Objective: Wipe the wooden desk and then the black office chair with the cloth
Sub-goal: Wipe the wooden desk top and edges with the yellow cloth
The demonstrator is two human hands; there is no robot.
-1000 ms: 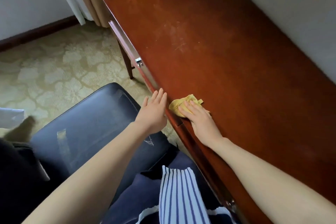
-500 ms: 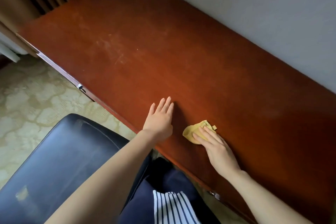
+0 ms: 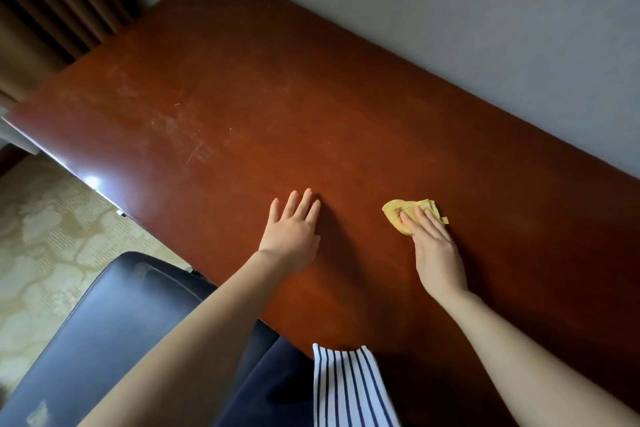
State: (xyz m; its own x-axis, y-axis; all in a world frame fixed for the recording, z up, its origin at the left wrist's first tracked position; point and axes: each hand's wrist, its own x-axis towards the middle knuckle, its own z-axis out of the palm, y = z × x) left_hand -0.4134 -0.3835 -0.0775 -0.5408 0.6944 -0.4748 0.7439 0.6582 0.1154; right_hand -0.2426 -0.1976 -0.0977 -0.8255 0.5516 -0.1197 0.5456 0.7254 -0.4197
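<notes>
Looking down from my head, my right hand (image 3: 437, 253) lies flat on the crumpled yellow cloth (image 3: 398, 216), fingers straight and close together, pressing it onto the wooden desk (image 3: 242, 114). My left hand (image 3: 291, 236) rests palm-down on bare wood, apart from the cloth, fingers straight and slightly spread. The black office chair (image 3: 104, 322) stands at the desk's front edge, lower left, on patterned carpet (image 3: 45, 236).
</notes>
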